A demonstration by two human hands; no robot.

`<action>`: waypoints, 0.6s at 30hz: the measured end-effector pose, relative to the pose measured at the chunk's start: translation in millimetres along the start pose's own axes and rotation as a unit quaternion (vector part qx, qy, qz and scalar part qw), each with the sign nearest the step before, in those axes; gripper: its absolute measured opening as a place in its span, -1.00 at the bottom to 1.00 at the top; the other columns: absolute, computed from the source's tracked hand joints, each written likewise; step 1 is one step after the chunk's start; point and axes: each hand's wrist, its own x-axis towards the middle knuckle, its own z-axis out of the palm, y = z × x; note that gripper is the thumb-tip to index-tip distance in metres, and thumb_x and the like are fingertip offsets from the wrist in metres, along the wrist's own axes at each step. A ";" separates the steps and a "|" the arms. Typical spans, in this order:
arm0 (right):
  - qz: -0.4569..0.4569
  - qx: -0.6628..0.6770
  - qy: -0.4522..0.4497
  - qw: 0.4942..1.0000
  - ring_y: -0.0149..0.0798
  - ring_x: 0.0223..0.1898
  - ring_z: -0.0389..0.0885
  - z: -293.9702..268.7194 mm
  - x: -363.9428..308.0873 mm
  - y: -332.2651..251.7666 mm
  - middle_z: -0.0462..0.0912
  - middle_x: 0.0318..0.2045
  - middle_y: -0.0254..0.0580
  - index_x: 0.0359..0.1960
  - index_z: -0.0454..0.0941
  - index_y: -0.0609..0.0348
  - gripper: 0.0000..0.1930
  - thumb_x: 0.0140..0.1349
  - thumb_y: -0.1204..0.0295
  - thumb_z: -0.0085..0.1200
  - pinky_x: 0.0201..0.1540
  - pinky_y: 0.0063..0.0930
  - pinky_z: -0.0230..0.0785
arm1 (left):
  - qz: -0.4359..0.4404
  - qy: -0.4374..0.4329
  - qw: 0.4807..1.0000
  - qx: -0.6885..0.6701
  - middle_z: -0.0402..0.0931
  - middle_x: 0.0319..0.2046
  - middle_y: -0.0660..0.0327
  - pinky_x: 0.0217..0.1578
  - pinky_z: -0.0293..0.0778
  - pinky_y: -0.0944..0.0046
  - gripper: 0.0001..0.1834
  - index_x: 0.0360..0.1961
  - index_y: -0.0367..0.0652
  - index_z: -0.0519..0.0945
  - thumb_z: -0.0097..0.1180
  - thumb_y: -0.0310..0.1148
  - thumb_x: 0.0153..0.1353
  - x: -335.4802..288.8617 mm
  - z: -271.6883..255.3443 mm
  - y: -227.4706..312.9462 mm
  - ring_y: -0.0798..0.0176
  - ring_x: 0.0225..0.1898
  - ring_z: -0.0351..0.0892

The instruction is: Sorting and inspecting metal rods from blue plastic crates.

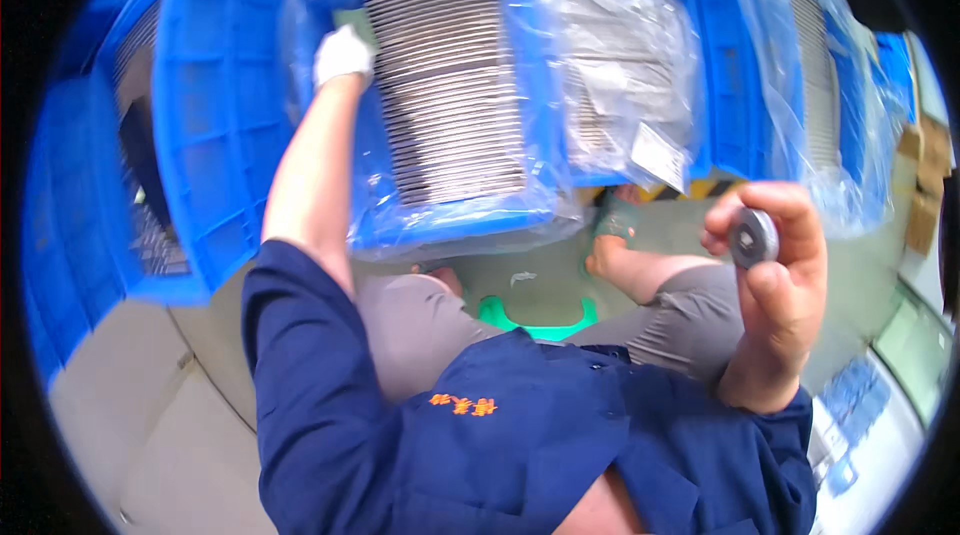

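The right hand (795, 260) has its thumb and fingers closed around a small grey disc (753, 237), which sits between their tips. Ahead and to the left of those fingers, stacked metal parts (450, 105) fill a plastic-lined blue bin (455, 223). The white-gloved left hand (343, 55) is beside the stacks, its fingers at a greenish piece (355, 23); blur hides whether they grip it.

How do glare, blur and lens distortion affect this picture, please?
In the head view, glare whitens folds of the plastic bag; the left hand is nearly washed out, its detail hard to read; the disc in the right hand looks slightly soft; the left crate bows near the black edge.
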 end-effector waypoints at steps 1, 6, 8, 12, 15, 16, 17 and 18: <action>0.009 0.035 -0.026 0.999 -0.37 -0.37 0.45 0.4 1.9 -1.6 0.48 -0.30 -0.09 -0.13 0.34 0.32 -0.56 -0.10 0.46 0.14 -0.27 -0.56 0.31 | -0.006 0.014 1.000 -0.026 0.45 -0.21 -0.07 -0.11 0.35 0.10 -0.63 -0.11 -0.12 0.45 -0.16 -0.28 0.04 -0.8 -0.6 -10.2 -0.06 -0.14 0.43; -0.004 0.021 -0.041 0.999 -0.37 -0.38 0.45 -2.2 0.8 1.3 0.49 -0.30 -0.08 -0.12 0.33 0.35 -0.55 -0.10 0.48 0.13 -0.27 -0.55 0.31 | 0.032 -0.018 0.999 0.030 0.44 -0.25 -0.14 -0.18 0.38 0.08 -0.66 -0.26 -0.25 0.50 -0.20 -0.26 0.05 -15.1 -18.8 -2.0 -0.09 -0.20 0.45; -0.017 0.007 -0.032 0.999 -0.38 -0.34 0.45 -6.9 -3.4 2.7 0.50 -0.30 -0.10 -0.12 0.34 0.32 -0.55 -0.10 0.43 0.14 -0.21 -0.54 0.30 | 0.037 -0.008 0.998 0.053 0.44 -0.24 -0.12 -0.18 0.38 0.06 -0.66 -0.28 -0.25 0.50 -0.25 -0.28 0.07 -16.2 -12.8 14.9 -0.10 -0.20 0.45; -0.009 -0.004 -0.040 0.999 -0.37 -0.29 0.46 -4.9 -5.1 4.0 0.52 -0.30 -0.11 -0.13 0.35 0.31 -0.53 -0.11 0.40 0.17 -0.17 -0.52 0.30 | 0.145 0.076 0.969 0.184 0.43 -0.33 0.03 -0.34 0.44 0.10 -0.82 -0.36 -0.12 0.45 -0.12 -0.32 0.03 -21.2 -16.4 1.4 0.01 -0.34 0.49; -0.008 -0.001 -0.047 0.999 -0.37 -0.28 0.47 -3.9 -4.2 5.3 0.52 -0.29 -0.10 -0.13 0.35 0.31 -0.51 -0.12 0.37 0.19 -0.16 -0.52 0.30 | 0.152 0.073 0.963 0.213 0.43 -0.32 0.06 -0.35 0.44 0.11 -0.83 -0.35 -0.10 0.46 -0.10 -0.33 0.02 -22.1 -25.9 -5.3 0.02 -0.34 0.48; -0.009 0.000 -0.050 0.999 -0.36 -0.28 0.47 -4.1 -3.9 5.6 0.52 -0.29 -0.10 -0.13 0.35 0.32 -0.50 -0.13 0.36 0.20 -0.16 -0.52 0.30 | 0.145 0.066 0.963 0.218 0.43 -0.29 0.07 -0.33 0.44 0.11 -0.79 -0.29 -0.05 0.46 -0.04 -0.30 0.00 -21.8 -27.9 -5.0 0.03 -0.32 0.48; -0.009 0.002 -0.052 0.999 -0.36 -0.28 0.47 -4.0 -3.6 5.6 0.52 -0.29 -0.10 -0.13 0.35 0.32 -0.50 -0.13 0.36 0.20 -0.16 -0.52 0.30 | 0.144 0.066 0.963 0.220 0.43 -0.29 0.07 -0.33 0.44 0.11 -0.79 -0.29 -0.05 0.46 -0.04 -0.30 0.00 -22.7 -30.9 -4.9 0.03 -0.32 0.48; -0.006 -0.003 -0.048 0.999 -0.36 -0.28 0.47 -3.9 -3.8 4.7 0.52 -0.29 -0.10 -0.13 0.35 0.32 -0.50 -0.14 0.36 0.20 -0.16 -0.53 0.30 | 0.149 0.074 0.966 0.197 0.43 -0.30 0.07 -0.34 0.43 0.11 -0.79 -0.30 -0.05 0.47 -0.10 -0.29 0.04 -24.7 -33.3 -4.7 0.05 -0.32 0.48</action>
